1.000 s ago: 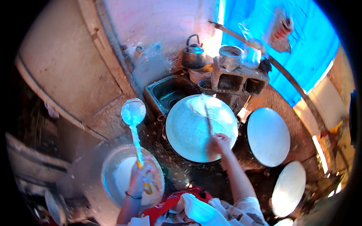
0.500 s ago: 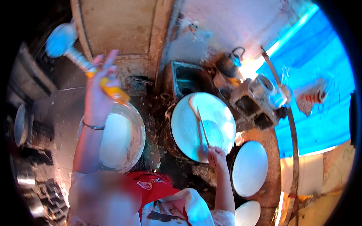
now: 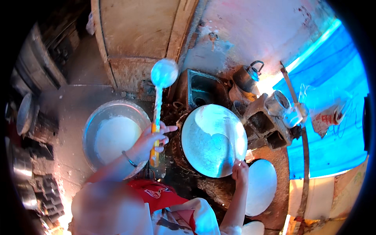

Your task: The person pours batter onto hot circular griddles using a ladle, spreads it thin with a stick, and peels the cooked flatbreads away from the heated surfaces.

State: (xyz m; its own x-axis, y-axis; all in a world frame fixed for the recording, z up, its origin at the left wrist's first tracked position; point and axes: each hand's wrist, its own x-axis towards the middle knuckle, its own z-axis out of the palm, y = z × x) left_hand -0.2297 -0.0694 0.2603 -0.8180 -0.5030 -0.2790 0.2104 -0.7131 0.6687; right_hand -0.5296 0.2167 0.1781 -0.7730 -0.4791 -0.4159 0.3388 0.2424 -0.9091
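A cook's left hand (image 3: 150, 141) closes around the orange grip of a long ladle (image 3: 160, 102), its round bowl raised toward the far wall, above the right rim of a batter basin (image 3: 91, 129). The right hand (image 3: 240, 172) pinches a thin stick at the near edge of the round griddle (image 3: 213, 140). The ladle looks light and stiff, likely slick with batter; the orange handle seems the surest hold.

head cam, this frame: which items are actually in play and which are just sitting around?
In play:
left hand gripping the ladle
batter basin
round griddle, right hand at its near edge

Sitting around:
kettle
glass jar
square metal box
white disc
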